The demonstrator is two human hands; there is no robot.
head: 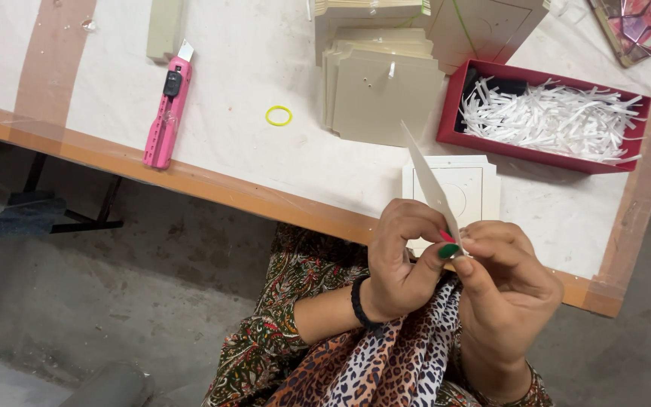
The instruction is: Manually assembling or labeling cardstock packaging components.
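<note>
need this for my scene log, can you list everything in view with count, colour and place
table: one, off-white top with orange-brown edging, across the upper frame
utility knife: one, pink, upper left of the table
rubber band: one, yellow, table centre
block: one, pale cream, above the knife
stack of cards: one stack, beige, top centre
tray: one, red, holding white paper shreds, upper right
flat card: one, cream, table edge by the hands
patterned box: one, pink and dark, top right corner
held card: one, cream, seen edge-on, pinched by both hands
left hand: black wristband, painted nails
right hand
</note>
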